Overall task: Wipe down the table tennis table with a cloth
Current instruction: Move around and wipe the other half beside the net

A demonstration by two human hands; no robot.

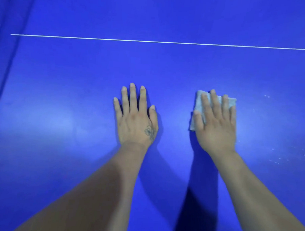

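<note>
I see the grey cloth (199, 107) flat on the blue bench (79, 94), my right hand (216, 125) pressing it with straight fingers. My left hand (136, 120) lies spread flat beside. White specks (275, 159), perhaps dust, sit right.

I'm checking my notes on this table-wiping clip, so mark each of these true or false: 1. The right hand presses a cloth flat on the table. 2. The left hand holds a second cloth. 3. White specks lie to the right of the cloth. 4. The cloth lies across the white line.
1. True: the right hand lies with straight fingers on the grey cloth.
2. False: the left hand rests bare on the blue table.
3. True: white specks dot the surface there.
4. False: the white line runs well beyond the cloth.
</note>
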